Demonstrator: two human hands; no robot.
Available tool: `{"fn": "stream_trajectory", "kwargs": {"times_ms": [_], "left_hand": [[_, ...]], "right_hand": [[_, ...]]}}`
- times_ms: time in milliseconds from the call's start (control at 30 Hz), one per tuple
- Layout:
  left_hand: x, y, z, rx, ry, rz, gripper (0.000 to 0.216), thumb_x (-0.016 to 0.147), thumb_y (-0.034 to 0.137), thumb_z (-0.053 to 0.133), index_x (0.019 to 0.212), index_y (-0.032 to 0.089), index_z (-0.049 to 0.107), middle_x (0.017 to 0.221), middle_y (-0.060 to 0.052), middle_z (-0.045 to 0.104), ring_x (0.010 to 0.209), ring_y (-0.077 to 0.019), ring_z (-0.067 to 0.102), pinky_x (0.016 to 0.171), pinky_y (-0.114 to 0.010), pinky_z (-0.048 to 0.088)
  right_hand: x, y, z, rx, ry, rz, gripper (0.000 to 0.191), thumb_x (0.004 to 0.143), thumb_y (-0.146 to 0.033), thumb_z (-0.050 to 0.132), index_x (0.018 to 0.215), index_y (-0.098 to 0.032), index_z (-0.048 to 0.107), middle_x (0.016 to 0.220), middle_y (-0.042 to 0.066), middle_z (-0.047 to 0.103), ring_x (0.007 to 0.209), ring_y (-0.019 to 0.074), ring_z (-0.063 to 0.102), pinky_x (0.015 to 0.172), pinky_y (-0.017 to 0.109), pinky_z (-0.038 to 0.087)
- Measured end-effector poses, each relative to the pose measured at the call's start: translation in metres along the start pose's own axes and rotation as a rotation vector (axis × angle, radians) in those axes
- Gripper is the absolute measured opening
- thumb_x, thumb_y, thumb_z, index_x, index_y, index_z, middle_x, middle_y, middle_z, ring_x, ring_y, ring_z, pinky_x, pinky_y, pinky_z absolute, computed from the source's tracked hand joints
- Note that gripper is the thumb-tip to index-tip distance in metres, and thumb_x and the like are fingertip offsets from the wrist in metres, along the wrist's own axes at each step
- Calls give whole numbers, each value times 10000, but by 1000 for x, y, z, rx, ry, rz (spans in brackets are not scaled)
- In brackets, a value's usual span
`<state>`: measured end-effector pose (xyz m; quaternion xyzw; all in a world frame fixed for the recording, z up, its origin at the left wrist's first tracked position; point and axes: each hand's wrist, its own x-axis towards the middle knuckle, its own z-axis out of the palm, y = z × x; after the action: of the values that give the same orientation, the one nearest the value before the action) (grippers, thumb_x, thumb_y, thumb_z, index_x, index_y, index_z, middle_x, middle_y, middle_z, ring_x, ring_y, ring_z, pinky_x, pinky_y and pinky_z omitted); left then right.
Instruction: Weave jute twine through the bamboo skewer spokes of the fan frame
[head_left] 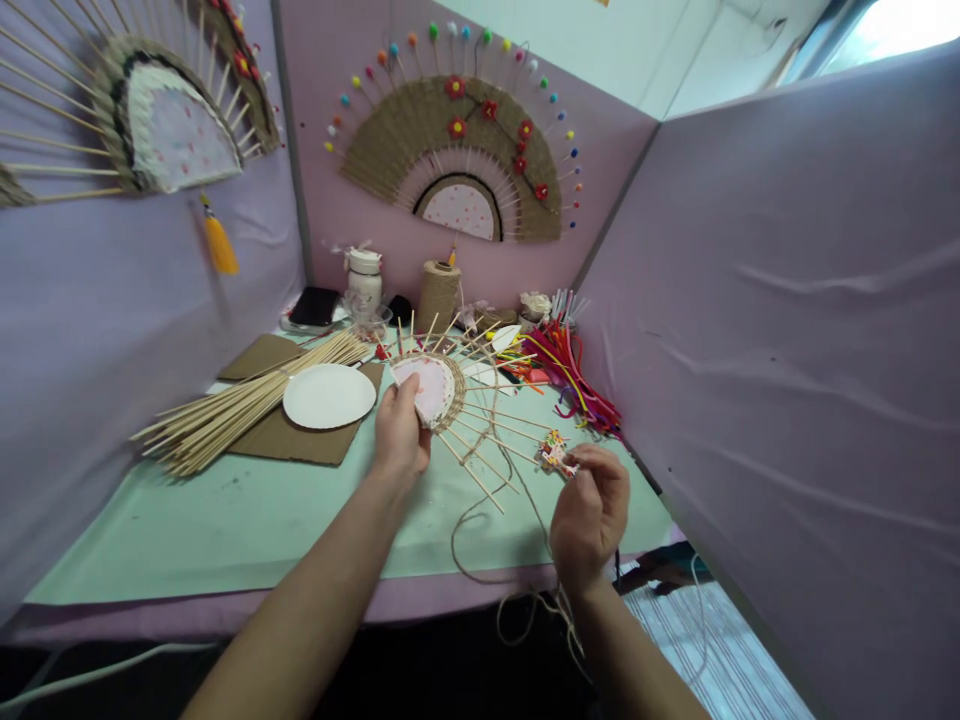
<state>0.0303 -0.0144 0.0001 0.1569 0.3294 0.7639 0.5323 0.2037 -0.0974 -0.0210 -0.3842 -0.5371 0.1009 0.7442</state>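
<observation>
Head view: at the upper left of the frame, a stick-and-twine fan (176, 130) hangs on the wall, a yellow tassel (220, 245) below it. At left centre, a bundle of thin sticks (232, 415) lies across brown cardboard (296, 445), with a white disc (330, 396) beside it. A white bottle (365, 282) stands behind. In the middle of the frame, the left hand (401, 430) grips a small half-round fan (427, 385) by its pale panel, thumb on the face; its bare sticks spread up and to the right. Above, a larger fan (427, 125) hangs on the back wall, over a twine spool (439, 292). Loose twine (459, 520) loops below the small fan. Right of centre lies a small multicoloured pile (553, 450), just beside the right hand (592, 510), whose fingers are curled together; I cannot tell whether they pinch anything. Bright fuzzy stems (574, 375) lie farther back.
</observation>
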Motion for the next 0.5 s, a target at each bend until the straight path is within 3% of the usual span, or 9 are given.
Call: {"fn": "stream_trajectory", "kwargs": {"times_ms": [133,233,300,367,500], "left_hand": [[0,-1,0,-18,-11,-15,204,701,277,713,845,172,614,780,4,665,664,-93,622,683,-224,505],[0,-1,0,-4,0,-11,207,704,282,711,853,175,615,775,6,662,666,-92,620,649,-208,494],[0,0,-1,10,7,0,228,700,298,715,869,182,615,772,13,657,652,-88,613,626,-201,483],[0,3,-1,22,10,21,253,690,319,719,878,190,609,762,25,647,622,-80,596,604,-197,469],[2,10,0,41,30,120,300,659,367,734,846,191,578,717,52,609,574,-64,545,591,-195,448]], "right_hand": [[0,7,7,162,-304,425,211,854,-259,580,1062,-261,613,1102,54,624,1074,219,575,991,440,405],[-2,3,15,330,-461,620,270,822,-298,653,1087,-268,610,1045,45,666,925,198,637,857,397,491],[-3,0,18,351,-488,672,226,815,-330,673,1023,-252,629,865,23,672,699,162,618,649,329,496],[-3,-1,17,311,-485,680,184,818,-350,672,955,-230,648,711,-5,625,548,123,532,510,272,413],[-1,2,7,191,-476,689,182,801,-362,687,906,-213,677,658,-21,580,497,94,458,458,241,329]]}}
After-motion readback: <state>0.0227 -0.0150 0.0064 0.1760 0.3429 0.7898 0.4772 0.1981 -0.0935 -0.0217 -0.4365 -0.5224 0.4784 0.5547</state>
